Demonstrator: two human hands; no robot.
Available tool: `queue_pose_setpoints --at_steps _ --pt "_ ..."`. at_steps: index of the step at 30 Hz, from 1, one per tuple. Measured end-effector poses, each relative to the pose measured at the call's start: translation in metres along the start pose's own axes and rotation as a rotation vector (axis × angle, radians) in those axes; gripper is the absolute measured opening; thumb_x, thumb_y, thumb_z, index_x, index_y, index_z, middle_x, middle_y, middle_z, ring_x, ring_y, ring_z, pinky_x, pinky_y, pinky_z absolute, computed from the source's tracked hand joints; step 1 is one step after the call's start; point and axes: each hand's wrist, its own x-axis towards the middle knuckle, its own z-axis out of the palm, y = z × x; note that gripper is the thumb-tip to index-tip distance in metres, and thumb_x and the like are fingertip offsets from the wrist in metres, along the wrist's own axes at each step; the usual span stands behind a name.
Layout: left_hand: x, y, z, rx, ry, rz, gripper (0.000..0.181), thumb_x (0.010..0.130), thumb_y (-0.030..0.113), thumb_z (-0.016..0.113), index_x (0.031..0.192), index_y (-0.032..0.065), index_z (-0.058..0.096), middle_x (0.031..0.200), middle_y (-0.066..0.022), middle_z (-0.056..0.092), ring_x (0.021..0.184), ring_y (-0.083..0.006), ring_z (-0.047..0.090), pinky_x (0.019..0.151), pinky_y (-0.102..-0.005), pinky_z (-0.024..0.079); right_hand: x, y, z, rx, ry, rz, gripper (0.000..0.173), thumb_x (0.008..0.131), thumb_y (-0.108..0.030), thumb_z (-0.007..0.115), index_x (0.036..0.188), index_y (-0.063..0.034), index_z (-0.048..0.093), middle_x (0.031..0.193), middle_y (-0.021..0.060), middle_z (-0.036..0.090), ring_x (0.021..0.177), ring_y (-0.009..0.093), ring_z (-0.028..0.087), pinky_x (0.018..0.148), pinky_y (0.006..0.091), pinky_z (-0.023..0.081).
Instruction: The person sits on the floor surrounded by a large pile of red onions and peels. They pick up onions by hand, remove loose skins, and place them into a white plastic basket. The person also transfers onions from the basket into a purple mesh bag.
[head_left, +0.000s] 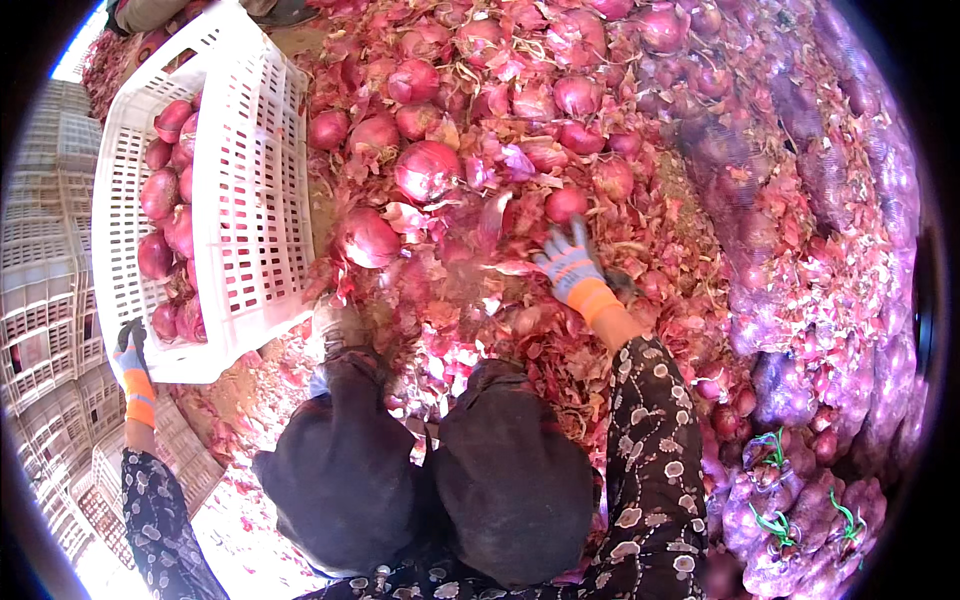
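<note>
My left hand (132, 352), in a grey glove with an orange cuff, grips the near left corner of a white slatted plastic crate (259, 187). Red onions (160, 193) lie inside that crate. My right hand (568, 255), in a matching glove, reaches forward over loose onion skins with its fingers spread. Its fingertips are at the near side of a small red onion (566, 204); I cannot tell if they touch it. Larger red onions (427, 171) lie forward and to the left of this hand.
Stacked plastic crates (52, 247) stand along the left. Purple mesh sacks of onions (832, 300) line the right, some tied with green string (776, 529) at the lower right. A person's leg (150, 11) shows at the top left. My knees (510, 465) are below.
</note>
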Motion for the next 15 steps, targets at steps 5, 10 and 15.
queue_pose_setpoints --at_steps 5,10,15 --pt "-0.015 0.019 0.021 0.066 -0.080 0.030 0.022 0.088 0.009 0.055 0.107 0.0006 0.062 0.101 -0.0038 0.063 0.085 -0.0101 0.056 0.075 -0.0219 0.043 -0.095 -0.005 0.063 0.175 -0.201 0.304 0.072 0.076 -0.051 0.058 0.138 -0.0237 0.032 0.144 0.0082 0.026 0.131 0.032 0.026 0.102 0.0613 0.018" --pt "-0.015 0.019 0.024 0.117 -0.023 0.060 0.021 0.086 0.015 0.060 0.104 0.0043 0.065 0.082 0.0020 0.063 0.065 -0.0038 0.051 0.056 -0.0174 0.036 -0.162 -0.016 0.068 0.410 -0.693 0.326 0.072 0.076 -0.044 0.059 0.139 -0.0252 0.030 0.147 0.0158 0.017 0.130 0.036 0.026 0.101 0.0526 0.030" --pt "-0.003 0.011 -0.006 0.174 -0.041 -0.038 0.020 0.086 0.014 0.059 0.102 0.0053 0.066 0.078 0.0023 0.062 0.062 -0.0029 0.047 0.053 -0.0174 0.033 -0.093 0.022 -0.025 0.512 -0.310 0.364 0.058 0.077 -0.037 0.059 0.132 -0.0263 0.041 0.141 0.0184 0.030 0.119 0.034 0.045 0.095 0.0425 0.041"
